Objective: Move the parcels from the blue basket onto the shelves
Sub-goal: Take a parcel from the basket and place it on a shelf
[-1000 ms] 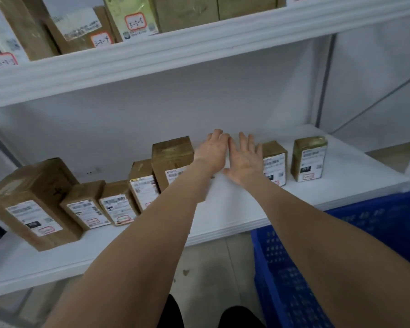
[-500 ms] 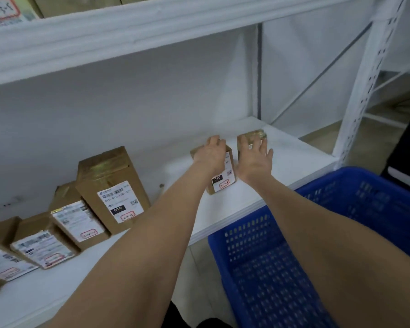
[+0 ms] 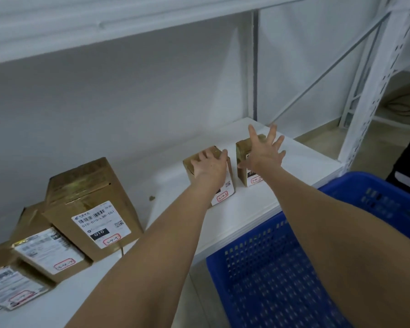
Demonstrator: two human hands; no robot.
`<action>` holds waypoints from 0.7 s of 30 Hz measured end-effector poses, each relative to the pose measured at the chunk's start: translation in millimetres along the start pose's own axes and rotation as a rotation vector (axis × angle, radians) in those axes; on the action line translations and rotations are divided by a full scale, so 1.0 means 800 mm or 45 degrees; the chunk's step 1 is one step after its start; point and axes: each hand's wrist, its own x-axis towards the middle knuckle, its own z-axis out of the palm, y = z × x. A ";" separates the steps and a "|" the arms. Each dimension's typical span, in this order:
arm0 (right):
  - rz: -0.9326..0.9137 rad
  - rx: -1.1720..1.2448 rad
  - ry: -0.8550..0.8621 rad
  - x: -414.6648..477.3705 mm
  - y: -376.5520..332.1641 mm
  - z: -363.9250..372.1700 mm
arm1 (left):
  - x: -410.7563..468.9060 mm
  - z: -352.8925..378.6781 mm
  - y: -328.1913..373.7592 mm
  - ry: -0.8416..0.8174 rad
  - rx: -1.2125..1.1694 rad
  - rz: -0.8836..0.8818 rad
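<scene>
Left hand [image 3: 210, 165] clamps a small brown labelled parcel [image 3: 223, 192] standing on the white shelf [image 3: 253, 209]; right hand [image 3: 264, 155] fingers spread over its neighbour [image 3: 243, 150].

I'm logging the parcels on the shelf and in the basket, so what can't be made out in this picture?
- Left small parcel, head view: label half hidden by left hand.
- Right small parcel: label mostly behind right hand.
- Blue basket: interior partly blocked by the right forearm, cut off by the frame.

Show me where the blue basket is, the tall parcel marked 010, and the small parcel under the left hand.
blue basket [image 3: 265, 275]: head view, on its perforated near wall.
tall parcel [image 3: 100, 223]: head view, on its white label.
small parcel [image 3: 224, 194]: head view, on the label below the wrist.
</scene>
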 end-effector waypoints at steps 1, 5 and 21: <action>0.013 0.037 -0.029 0.004 0.000 0.004 | 0.001 0.003 -0.006 0.003 -0.006 0.001; -0.097 0.134 0.002 0.003 -0.018 0.025 | -0.004 0.007 -0.032 -0.014 -0.015 -0.030; -0.469 -0.073 -0.174 -0.060 -0.144 0.085 | -0.061 0.019 -0.151 -0.031 -0.212 -0.323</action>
